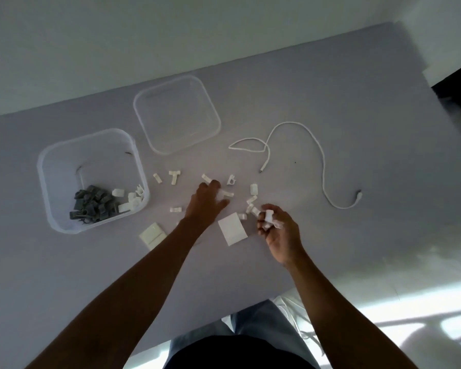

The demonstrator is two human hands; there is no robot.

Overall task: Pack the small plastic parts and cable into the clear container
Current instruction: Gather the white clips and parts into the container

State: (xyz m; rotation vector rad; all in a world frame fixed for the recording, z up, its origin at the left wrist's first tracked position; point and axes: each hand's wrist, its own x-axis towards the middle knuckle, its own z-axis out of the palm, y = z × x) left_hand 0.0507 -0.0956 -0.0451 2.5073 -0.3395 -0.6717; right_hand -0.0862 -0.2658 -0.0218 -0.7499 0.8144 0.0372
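Two hands over a grey table (pixel 330 102). Left hand (pixel 206 201) reaches into the scatter of white clips (pixel 252 201), fingers spread and mostly straight, tips on or just beside one clip (pixel 227 194); can't tell if it has hold of it. Right hand (pixel 278 230) hovers just right of the scatter, fingers curled round a few white clips (pixel 270 217). Clear tub (pixel 64 166) sits far left, holding a heap of grey clips (pixel 93 205) plus some white ones (pixel 129 201) against its near-right wall. Lid (pixel 177 114) lies flat beside the tub, further back, touching nothing else. Loose clips lie between tub and hands: a T-shaped one (pixel 174 176), a small one (pixel 157 178), another (pixel 176 209) by the left wrist. Two flat white plates: one (pixel 232 228) between the hands, one (pixel 152 234) partly under the left forearm. White cable (pixel 322 158) snakes loose on the right, well apart from the tub, one plug (pixel 263 167) near the scatter, the other (pixel 358 195) far right. Left forearm crosses the direct line from right hand to tub.
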